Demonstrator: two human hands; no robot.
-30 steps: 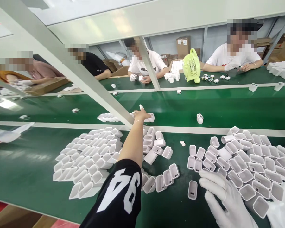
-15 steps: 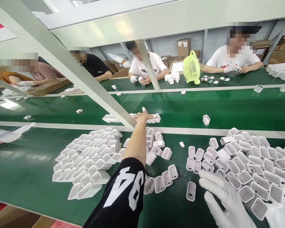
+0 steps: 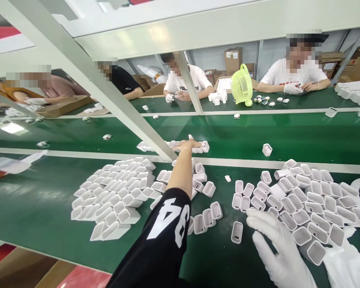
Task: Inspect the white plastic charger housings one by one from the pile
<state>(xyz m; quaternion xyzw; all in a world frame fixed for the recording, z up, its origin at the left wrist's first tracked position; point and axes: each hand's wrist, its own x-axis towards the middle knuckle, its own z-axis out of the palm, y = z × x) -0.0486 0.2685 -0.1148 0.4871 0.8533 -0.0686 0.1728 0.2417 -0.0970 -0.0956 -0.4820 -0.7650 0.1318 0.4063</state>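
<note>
My bare left hand [image 3: 187, 144] is stretched far forward and lies flat, fingers extended, on a row of white plastic cases [image 3: 203, 147] on the moving green belt [image 3: 303, 136]. My right hand [image 3: 276, 248], in a white glove with fingers spread, rests at the near edge of a large pile of open white cases [image 3: 312, 200]. A single case [image 3: 237, 232] lies just left of that hand. Neatly packed rows of the same cases [image 3: 114, 196] sit on the left under my arm, with a looser cluster [image 3: 204, 182] in the middle.
A slanted white frame beam [image 3: 108, 96] crosses in front of my left hand. One lone case [image 3: 267, 149] rides the belt. Across it several seated people work near a yellow-green fan [image 3: 241, 85], small parts and cardboard boxes [image 3: 232, 59].
The row of cases and the lone case on the belt have drifted right. My left hand went right with the row and flattened onto it. My right hand has barely moved.
</note>
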